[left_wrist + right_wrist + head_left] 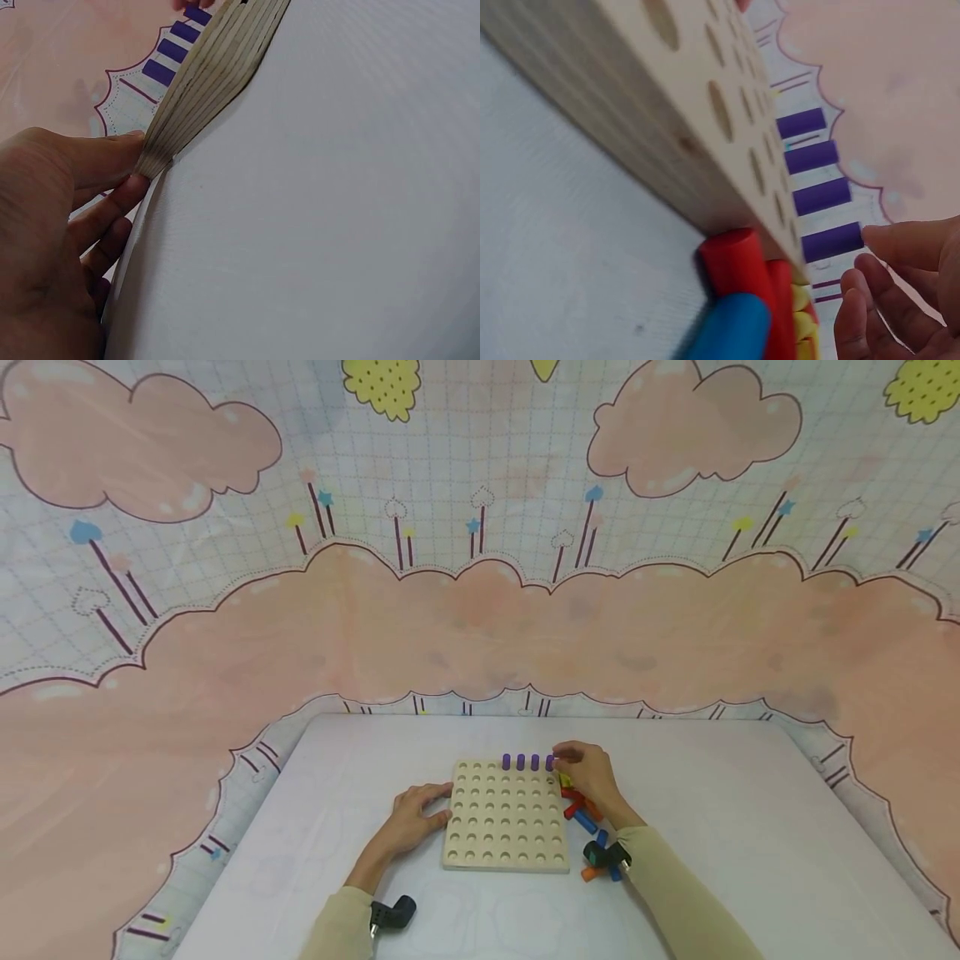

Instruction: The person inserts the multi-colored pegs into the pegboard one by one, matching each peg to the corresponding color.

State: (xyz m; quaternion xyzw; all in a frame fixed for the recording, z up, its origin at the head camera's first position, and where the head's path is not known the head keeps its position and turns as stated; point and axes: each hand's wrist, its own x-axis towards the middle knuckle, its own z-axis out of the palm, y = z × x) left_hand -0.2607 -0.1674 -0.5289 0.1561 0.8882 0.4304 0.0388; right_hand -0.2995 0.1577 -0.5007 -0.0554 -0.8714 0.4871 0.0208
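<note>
On the white table (300, 835), from my remote post, I find the board (497, 829) lying flat between the two hands, drilled with rows of round holes. Purple pegs (521, 762), four in number, stand upright in its far row, at the right end; three holes to their left are unfilled.

I note the left hand (410, 817) at the board's left side, fingers loosely extended, thumb and a fingertip touching the edge. Right hand (588, 772) is at the far right corner, one fingertip touching the top of the rightmost purple peg, the remaining fingers slightly bent and free. I record the hands as well apart.

Close along the right edge I see a loose heap: yellow pegs (566, 782) far, red pegs (739, 259) and blue pegs (731, 330) nearer, with an orange peg (592, 875) at the near end. Patterned cloth (450, 627) hangs beyond the table.
</note>
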